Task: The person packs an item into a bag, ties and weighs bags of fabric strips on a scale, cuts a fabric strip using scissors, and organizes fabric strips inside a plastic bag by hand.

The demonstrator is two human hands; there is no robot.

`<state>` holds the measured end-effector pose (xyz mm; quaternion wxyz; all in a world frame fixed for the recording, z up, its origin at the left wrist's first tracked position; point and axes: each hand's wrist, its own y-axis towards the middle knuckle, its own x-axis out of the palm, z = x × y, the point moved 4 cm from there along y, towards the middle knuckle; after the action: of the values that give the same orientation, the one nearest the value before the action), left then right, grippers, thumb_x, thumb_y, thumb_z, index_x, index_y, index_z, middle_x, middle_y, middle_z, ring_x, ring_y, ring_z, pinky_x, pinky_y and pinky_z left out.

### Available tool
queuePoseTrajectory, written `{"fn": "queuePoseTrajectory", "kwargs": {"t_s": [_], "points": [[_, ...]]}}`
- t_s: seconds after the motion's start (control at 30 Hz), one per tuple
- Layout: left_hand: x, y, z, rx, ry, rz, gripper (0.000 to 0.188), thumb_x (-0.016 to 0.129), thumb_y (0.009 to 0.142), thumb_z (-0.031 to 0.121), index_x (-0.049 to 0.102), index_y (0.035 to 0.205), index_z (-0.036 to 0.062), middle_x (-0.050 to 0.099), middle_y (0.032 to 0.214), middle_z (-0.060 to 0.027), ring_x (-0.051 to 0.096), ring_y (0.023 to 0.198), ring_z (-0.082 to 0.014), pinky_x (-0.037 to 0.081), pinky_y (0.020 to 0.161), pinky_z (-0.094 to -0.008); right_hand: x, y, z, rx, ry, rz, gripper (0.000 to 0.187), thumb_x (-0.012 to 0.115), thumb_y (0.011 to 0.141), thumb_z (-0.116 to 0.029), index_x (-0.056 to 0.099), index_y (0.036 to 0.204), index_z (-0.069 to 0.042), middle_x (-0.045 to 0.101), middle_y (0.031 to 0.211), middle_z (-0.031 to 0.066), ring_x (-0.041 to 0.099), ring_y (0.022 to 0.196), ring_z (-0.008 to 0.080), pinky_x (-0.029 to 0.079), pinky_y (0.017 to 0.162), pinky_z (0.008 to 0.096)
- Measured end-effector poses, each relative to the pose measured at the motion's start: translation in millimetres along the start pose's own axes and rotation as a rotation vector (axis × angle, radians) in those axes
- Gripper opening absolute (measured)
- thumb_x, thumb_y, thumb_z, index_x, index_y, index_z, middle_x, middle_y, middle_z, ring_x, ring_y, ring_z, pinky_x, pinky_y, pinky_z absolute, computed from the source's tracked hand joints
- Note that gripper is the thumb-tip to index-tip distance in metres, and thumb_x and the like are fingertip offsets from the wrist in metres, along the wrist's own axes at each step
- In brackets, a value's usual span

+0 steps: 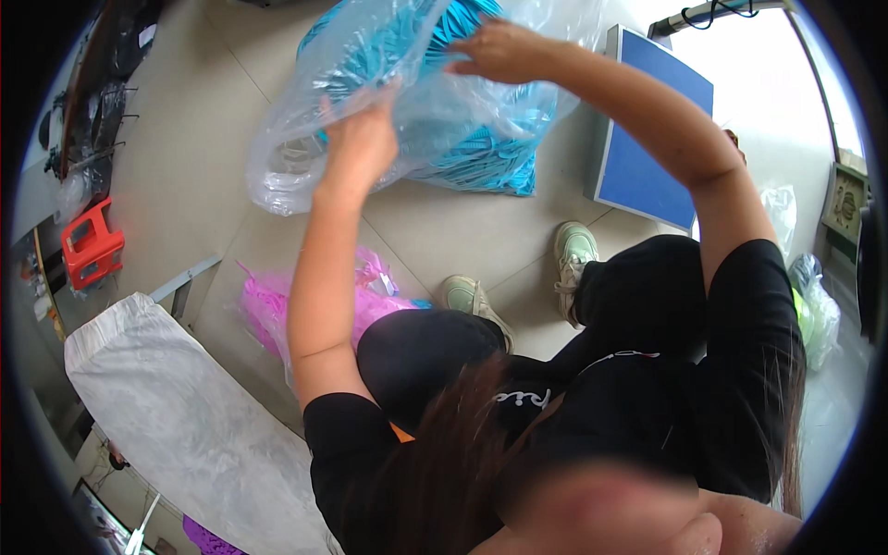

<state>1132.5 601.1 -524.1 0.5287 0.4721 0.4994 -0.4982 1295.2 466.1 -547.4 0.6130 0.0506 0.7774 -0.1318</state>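
Note:
A large clear plastic bag (287,171) stands on the floor before me, full of bright blue flat strips (481,162), possibly straps or cords. My left hand (365,143) is at the near left side of the bag with its fingers closed on the loose plastic, partly seen through the film. My right hand (499,51) is over the bag's upper part beside the blue strips; its fingers are slightly blurred and stand apart, and nothing shows in them.
A clear bag of pink material (268,305) lies by my left leg. A blue panel with a pale edge (652,120) stands to the right. At left are a red plastic stool (92,245) and a long grey-white covered surface (185,388). More plastic bags (819,319) sit at the far right.

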Motion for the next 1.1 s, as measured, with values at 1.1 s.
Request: {"fn": "queuePoseTrajectory", "kwargs": {"t_s": [1.1], "points": [[78,18,82,0.272,-0.319,-0.03,0.022,0.061,0.085,0.022,0.06,0.099,0.0048,0.066,0.084,-0.0124,0.057,0.095,-0.0273,0.042,0.083,-0.0415,106,-116,40,0.587,1.018,-0.024,0.026,0.054,0.079,-0.021,0.069,0.083,0.0,0.07,0.073,0.0096,0.068,0.072,0.0202,0.053,0.075,0.0312]]}}
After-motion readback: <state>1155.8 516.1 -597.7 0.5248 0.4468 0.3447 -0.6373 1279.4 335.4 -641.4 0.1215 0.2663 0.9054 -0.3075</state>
